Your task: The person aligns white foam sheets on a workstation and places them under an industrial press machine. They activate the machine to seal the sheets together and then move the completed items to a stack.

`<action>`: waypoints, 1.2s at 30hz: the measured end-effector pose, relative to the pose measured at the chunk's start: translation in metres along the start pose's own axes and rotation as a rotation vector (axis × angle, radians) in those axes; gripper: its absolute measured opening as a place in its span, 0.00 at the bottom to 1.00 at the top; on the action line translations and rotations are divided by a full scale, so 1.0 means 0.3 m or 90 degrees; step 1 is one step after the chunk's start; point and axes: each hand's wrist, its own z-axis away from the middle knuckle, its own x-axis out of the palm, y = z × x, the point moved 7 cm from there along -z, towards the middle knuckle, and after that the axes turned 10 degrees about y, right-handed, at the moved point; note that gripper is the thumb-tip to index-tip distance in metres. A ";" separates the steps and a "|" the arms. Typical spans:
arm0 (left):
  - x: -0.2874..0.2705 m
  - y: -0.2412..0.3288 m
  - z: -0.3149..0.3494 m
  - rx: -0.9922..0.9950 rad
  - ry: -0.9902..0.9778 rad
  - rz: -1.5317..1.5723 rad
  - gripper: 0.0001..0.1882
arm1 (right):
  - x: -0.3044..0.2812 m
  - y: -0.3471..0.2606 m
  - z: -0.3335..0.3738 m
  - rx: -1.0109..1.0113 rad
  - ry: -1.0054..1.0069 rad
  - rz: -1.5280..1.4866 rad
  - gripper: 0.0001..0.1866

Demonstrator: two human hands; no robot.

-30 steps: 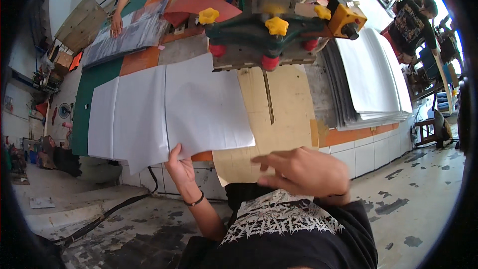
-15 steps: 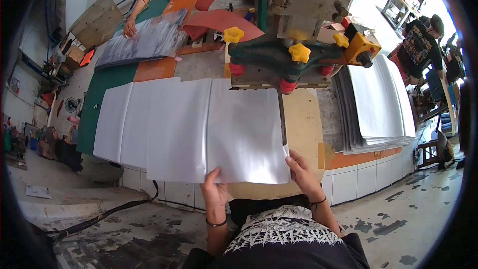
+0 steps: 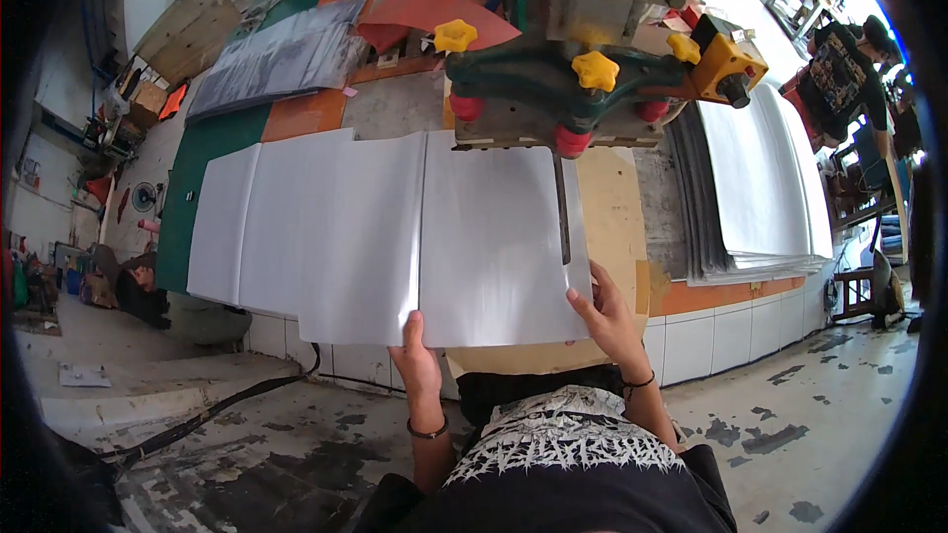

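Observation:
A large white sheet [image 3: 494, 237] lies flat on the workbench, its far edge under a green machine with yellow and red knobs [image 3: 583, 79]. My left hand [image 3: 420, 360] grips the sheet's near left corner from below. Gripping the near right corner is my right hand [image 3: 604, 311], thumb on top. A narrow slot [image 3: 561, 207] in the tan bench top shows along the sheet's right side. More white sheets [image 3: 296, 222] lie overlapped to the left of it.
A thick stack of white sheets [image 3: 760, 188] sits at the right of the bench. Grey sheets [image 3: 281, 49] lie at the far left, where another person's hand rests. A person in black stands at far right [image 3: 844, 69]. A cable [image 3: 227, 400] crosses the floor.
The sheet has slid right and forward under the machine. My right hand came off my chest and took the sheet's right corner; my left hand moved right with it.

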 end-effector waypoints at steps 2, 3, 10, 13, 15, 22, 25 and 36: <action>-0.021 0.006 -0.011 0.034 -0.006 -0.016 0.23 | 0.003 0.008 0.007 0.040 -0.009 0.008 0.31; -0.027 0.012 -0.012 0.051 -0.009 -0.024 0.23 | 0.006 0.005 0.008 0.060 -0.015 0.012 0.31; -0.026 0.026 -0.008 0.063 -0.009 -0.121 0.23 | -0.025 0.024 -0.010 0.069 0.015 0.034 0.27; -0.037 0.036 -0.006 0.082 -0.011 -0.139 0.23 | -0.018 0.001 -0.019 0.035 0.039 0.033 0.25; -0.033 0.045 0.005 0.082 -0.012 -0.152 0.24 | -0.040 -0.023 -0.021 0.000 0.071 0.076 0.24; 0.045 0.014 0.027 -0.057 0.003 0.029 0.30 | -0.263 0.031 -0.072 -0.073 0.237 0.090 0.22; 0.090 0.018 0.012 -0.034 -0.017 0.031 0.30 | -0.340 -0.024 -0.072 -0.083 0.283 0.096 0.22; 0.288 0.111 -0.180 0.126 -0.200 -0.236 0.29 | -0.539 -0.096 -0.190 -0.155 0.427 0.216 0.22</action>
